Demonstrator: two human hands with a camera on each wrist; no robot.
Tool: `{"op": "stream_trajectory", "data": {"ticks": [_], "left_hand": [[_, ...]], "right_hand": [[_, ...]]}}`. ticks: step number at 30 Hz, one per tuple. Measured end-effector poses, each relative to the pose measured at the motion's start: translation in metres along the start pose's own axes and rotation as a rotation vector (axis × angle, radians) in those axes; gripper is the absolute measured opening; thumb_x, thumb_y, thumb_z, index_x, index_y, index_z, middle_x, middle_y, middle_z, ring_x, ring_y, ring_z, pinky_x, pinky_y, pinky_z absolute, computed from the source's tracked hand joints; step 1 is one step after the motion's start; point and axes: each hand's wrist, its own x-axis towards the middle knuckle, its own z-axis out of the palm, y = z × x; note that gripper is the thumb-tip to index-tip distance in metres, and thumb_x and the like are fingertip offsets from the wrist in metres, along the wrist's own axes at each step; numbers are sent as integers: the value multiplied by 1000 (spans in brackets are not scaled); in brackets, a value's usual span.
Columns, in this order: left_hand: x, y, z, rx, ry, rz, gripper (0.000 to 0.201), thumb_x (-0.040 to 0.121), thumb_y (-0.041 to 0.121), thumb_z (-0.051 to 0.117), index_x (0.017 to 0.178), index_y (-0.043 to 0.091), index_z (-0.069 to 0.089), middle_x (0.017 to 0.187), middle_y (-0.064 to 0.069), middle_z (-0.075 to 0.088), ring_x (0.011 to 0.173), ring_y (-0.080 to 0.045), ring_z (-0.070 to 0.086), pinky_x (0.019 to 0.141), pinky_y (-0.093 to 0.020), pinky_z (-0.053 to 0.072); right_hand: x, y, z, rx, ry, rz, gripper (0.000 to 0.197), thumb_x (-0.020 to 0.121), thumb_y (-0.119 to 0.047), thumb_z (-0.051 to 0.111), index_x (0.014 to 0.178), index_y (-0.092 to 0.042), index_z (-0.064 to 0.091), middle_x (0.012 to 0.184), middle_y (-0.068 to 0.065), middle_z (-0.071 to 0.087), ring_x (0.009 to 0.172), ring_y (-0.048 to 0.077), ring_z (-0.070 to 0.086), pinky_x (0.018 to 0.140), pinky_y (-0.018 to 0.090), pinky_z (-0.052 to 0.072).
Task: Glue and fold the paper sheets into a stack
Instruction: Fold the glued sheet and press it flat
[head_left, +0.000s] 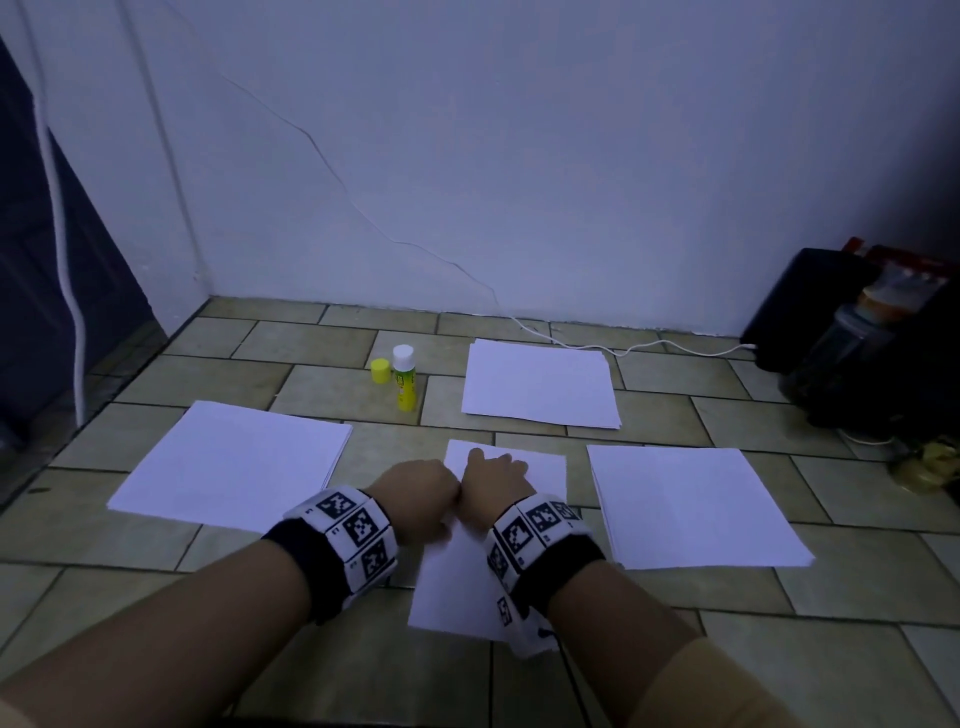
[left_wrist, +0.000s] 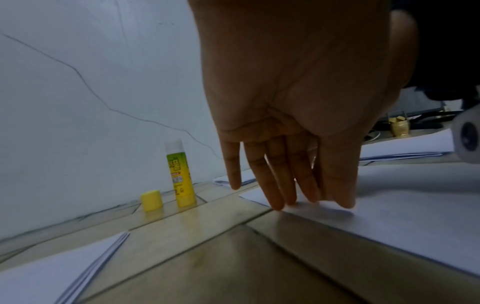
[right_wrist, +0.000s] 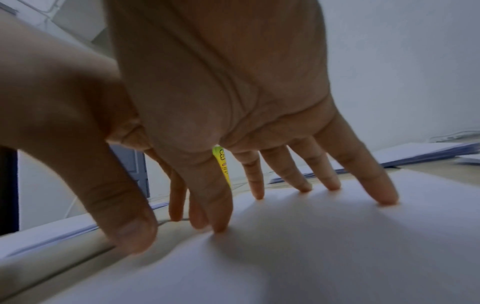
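Note:
A white folded sheet (head_left: 540, 470) lies on the tiled floor in front of me. Both hands press on its far left part with straight fingers. My left hand (head_left: 415, 499) touches the sheet's (left_wrist: 402, 222) left edge with its fingertips (left_wrist: 278, 203). My right hand (head_left: 493, 478) spreads its fingers (right_wrist: 384, 197) flat on the sheet (right_wrist: 311, 246), close beside the left hand. An uncapped yellow glue stick (head_left: 404, 379) stands behind the hands, its yellow cap (head_left: 380, 371) next to it. Paper stacks lie at the left (head_left: 234, 462), far middle (head_left: 540, 384) and right (head_left: 691, 504).
The wall rises just past the far stack. A white cable (head_left: 623, 349) runs along its foot to a black bag (head_left: 810, 306) with a bottle (head_left: 852, 332) at the right. A dark door (head_left: 52, 260) stands at the left.

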Motion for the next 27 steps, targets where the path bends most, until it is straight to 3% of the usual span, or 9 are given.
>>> {"op": "stream_trajectory", "data": {"ticks": [3,7,10,13,16,20,27], "left_hand": [[-1,-6,8,-38,45,-60,47,83,32,68,124,12,57,125,-7,56,114,-23,53,92,-34,48],[0,-17,23,-132,-3,-168,97,82,50,68,152,8,16,160,-6,12,146,-22,16,115,-41,27],[1,-21,26,-131,-109,-172,102,87,54,60,153,7,-2,162,-5,-8,149,-22,-3,119,-46,18],[3,-24,29,-114,-122,-149,101,88,55,57,153,7,-2,162,-5,-8,149,-22,-4,118,-45,20],[3,-26,29,-71,-99,-113,101,87,56,57,153,6,-1,162,-8,-2,149,-22,-2,118,-44,21],[2,-22,23,-56,-99,-119,101,88,58,56,153,3,1,162,-10,-1,149,-22,-3,120,-41,15],[-2,-23,22,-62,-98,-120,100,88,58,54,153,4,0,162,-9,-3,149,-21,-2,120,-42,14]], "right_hand": [[0,-3,5,-3,-10,-72,45,92,-18,48,134,-8,32,134,20,37,129,38,31,102,52,39],[0,-5,8,-8,-24,-75,50,90,-16,53,135,-9,31,142,18,29,136,38,22,102,57,38],[3,-12,10,-37,-64,-75,62,90,-18,55,142,-10,23,151,15,18,142,38,12,105,60,32],[3,-17,11,-86,-84,-97,75,92,-22,56,150,-12,10,159,8,2,146,33,0,109,62,24],[-1,-19,5,-144,-92,-269,85,92,-26,59,152,-10,1,161,3,-2,148,21,-3,113,59,14],[5,5,-4,-3,-126,-278,73,94,-21,48,153,-21,6,161,-4,4,146,19,17,117,53,-1],[10,54,-19,80,-42,-50,62,96,-49,41,150,-26,19,152,1,36,138,23,37,118,48,-6]]}}
